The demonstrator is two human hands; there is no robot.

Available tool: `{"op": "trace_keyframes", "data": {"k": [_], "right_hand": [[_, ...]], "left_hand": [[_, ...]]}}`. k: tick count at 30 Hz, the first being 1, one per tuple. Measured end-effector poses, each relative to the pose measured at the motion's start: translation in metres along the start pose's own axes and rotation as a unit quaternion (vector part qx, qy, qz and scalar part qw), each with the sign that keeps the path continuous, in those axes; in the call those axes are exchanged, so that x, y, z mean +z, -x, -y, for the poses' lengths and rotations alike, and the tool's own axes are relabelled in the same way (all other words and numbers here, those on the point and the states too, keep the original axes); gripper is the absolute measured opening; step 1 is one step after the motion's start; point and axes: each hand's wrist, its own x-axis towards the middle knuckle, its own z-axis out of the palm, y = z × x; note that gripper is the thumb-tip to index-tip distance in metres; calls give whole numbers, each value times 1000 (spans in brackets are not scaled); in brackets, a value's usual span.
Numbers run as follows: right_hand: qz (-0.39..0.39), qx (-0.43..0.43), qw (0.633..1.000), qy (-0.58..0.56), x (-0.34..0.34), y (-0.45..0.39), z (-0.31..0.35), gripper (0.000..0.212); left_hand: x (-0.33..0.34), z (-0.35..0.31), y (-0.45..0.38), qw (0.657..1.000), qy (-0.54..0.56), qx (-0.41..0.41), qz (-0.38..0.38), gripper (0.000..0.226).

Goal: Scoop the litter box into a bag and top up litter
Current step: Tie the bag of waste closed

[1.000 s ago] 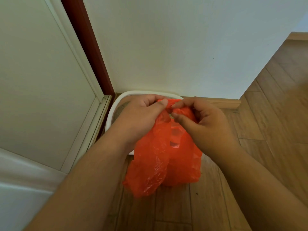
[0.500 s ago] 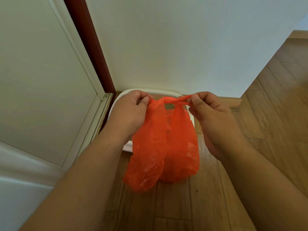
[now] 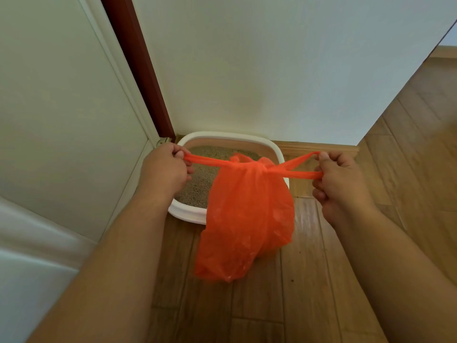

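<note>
I am crouching over a wooden plank floor [image 3: 309, 280] in a white-walled corner, where one white oval plastic litter box [image 3: 188, 214] of grainy grey litter [image 3: 197, 184] is sitting. My left hand [image 3: 164, 169] and right hand [image 3: 342, 179] are each clenching one stretched handle of one crinkly orange plastic bag [image 3: 247, 219], hanging knotted between them.

The orange bag [image 3: 244, 219] hangs in front of the litter box [image 3: 230, 137], covering its near right corner and part of the litter [image 3: 200, 179], and what the bag holds cannot be told through the plastic. The left hand [image 3: 164, 169] hides the box's far left rim, and its curled fingers, like those of the right hand [image 3: 342, 181], conceal the handle ends they clasp; the centre bunch is perhaps a knot. Both forearms are cut off by the near edge.
</note>
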Motion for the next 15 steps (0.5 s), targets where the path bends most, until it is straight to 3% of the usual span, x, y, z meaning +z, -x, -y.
{"op": "trace_keyframes", "data": {"k": [4, 8, 10, 13, 15], "right_hand": [[-13, -26, 998, -62, -2, -1, 5, 14], [113, -35, 974, -195, 8, 9, 16, 4], [164, -28, 962, -216, 15, 14, 16, 20], [169, -29, 972, -160, 22, 18, 8, 42], [165, -28, 979, -115, 25, 19, 1, 44]], "left_hand": [[-10, -3, 2, 997, 16, 48, -61, 22], [5, -24, 15, 977, 211, 29, 12, 19], [16, -29, 21, 964, 261, 34, 24, 17], [30, -27, 28, 952, 302, 39, 47, 6], [37, -19, 29, 948, 302, 41, 90, 32]]}}
